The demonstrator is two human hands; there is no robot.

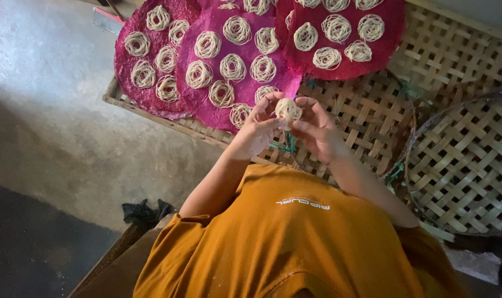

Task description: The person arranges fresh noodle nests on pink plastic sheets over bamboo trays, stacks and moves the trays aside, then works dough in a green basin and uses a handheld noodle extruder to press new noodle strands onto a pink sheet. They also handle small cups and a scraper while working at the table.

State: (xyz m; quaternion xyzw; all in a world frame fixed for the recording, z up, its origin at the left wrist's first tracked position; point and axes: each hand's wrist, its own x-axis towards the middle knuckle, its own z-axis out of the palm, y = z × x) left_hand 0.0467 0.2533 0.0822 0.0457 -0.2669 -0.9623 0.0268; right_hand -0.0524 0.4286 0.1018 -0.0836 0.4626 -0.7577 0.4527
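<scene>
My left hand (258, 130) and my right hand (318, 132) meet in front of me, and the fingertips of both pinch one small pale noodle coil (288, 110). The coil is held in the air just above the near edge of a round magenta mat (207, 105). That mat carries several similar noodle coils (232, 67) laid side by side. My orange shirt (295, 243) fills the lower part of the view.
Two more magenta mats (130, 72) (345, 69) with several coils lie left and right of the middle one, all on a woven bamboo rack (372, 116). A round woven basket tray (466, 165) sits at right. Grey concrete floor (46, 110) and a dark cloth (143, 212) are at left.
</scene>
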